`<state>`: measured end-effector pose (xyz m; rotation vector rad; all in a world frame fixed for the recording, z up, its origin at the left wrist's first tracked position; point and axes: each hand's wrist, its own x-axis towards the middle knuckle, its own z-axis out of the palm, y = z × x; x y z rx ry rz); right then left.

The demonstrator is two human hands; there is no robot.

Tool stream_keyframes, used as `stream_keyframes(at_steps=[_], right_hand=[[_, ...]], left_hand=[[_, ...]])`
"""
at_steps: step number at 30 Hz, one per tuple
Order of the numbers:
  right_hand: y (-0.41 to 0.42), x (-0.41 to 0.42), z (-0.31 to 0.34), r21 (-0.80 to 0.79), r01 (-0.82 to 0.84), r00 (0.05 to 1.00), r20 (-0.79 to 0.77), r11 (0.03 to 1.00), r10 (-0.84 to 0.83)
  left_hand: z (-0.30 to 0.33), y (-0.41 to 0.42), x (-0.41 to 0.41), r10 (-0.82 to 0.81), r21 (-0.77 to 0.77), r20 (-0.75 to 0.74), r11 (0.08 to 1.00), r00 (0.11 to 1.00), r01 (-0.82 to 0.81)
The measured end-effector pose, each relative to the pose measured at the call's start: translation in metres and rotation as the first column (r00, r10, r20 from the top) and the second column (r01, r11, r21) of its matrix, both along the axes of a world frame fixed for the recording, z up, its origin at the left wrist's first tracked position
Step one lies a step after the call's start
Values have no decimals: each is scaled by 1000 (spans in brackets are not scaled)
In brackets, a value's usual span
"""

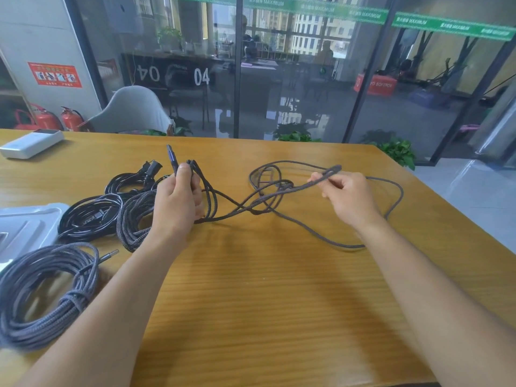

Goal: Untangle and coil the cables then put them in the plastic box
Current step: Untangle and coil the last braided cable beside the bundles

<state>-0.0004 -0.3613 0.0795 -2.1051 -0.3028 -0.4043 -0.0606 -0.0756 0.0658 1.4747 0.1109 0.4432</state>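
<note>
- Head view looks down on a wooden table with both bare forearms reaching over it.
- Left hand is curled round several gathered loops of a grey braided cable; the thumb presses the cable's plug end, which sticks up just above the fingertips.
- Right hand pinches a narrow bend of the same cable between thumb and forefinger, the bend poking out past the fingertips toward the left hand.
- Between the two sets of fingers the cable crosses itself in a loose tangle resting on the table; a long slack run trails out beyond the right hand's knuckles and curves back toward the right wrist.
- Just behind the left hand's knuckles lie a braided bundle and two black coiled cables, one with a chunky black plug.
- Beside the left forearm sits a large finished grey coil, tied round with its own end.
- Clear plastic box lies at the left edge, touching that coil, well apart from either hand.
- White device sits at the far left corner.
</note>
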Motion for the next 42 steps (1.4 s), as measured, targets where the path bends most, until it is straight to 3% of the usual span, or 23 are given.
stream_keyframes(at_steps=[3, 6, 9, 12, 13, 15, 17, 19, 22, 24, 28, 32, 37, 39, 42], right_hand=[[0, -4, -5, 206, -32, 997, -65, 978, 46], [3, -15, -15, 268, -193, 966, -114, 944, 230], [2, -25, -31, 156, -440, 857, -221, 884, 466], [4, -30, -38, -19, -574, 764, -372, 818, 527], [5, -30, -39, -71, -554, 796, -336, 830, 503], [4, -22, -40, -173, -371, 928, -116, 912, 355], [0, -12, -36, -251, -205, 971, 73, 946, 230], [-10, -1, -32, -358, -229, 971, -19, 905, 239], [-20, 6, -33, -550, -392, 917, -295, 737, 267], [-23, 7, -37, -606, -428, 903, -325, 671, 282], [-27, 6, -43, -606, -349, 937, -250, 715, 245], [-31, 3, -50, -560, -149, 989, -64, 815, 137], [-28, 0, -51, -542, 95, 985, 174, 835, 0], [-28, 0, -48, -507, 74, 985, 174, 859, 18], [-32, -3, -43, -362, -187, 982, -61, 913, 177]], left_hand=[[-1, 0, 0, -1, 25, 1, 1000, 1000, 1], [-2, 2, 1, 11, 40, 0, 999, 1000, -11], [-3, 4, 1, 10, 20, -6, 1000, 1000, -10], [-2, 3, 1, -8, 24, -3, 1000, 1000, 8], [-2, 2, 1, -16, 21, -2, 1000, 1000, 16], [-1, 2, 1, -27, 16, -3, 1000, 1000, 27], [-1, 2, 2, -26, 16, -6, 1000, 1000, 26], [-1, 3, 2, -17, 16, -5, 1000, 1000, 17], [-2, 4, 3, -6, 19, -2, 1000, 1000, 6], [-3, 5, 4, -4, 19, -6, 1000, 1000, 4], [-4, 5, 4, 11, 25, -4, 1000, 1000, -11], [-5, 3, 5, -7, 18, 3, 1000, 1000, 7], [-6, -4, 3, -51, 46, 2, 998, 999, 51], [-5, -3, 3, -46, 50, 0, 998, 999, 46], [-5, 1, 3, -20, 37, -2, 999, 1000, 20]])
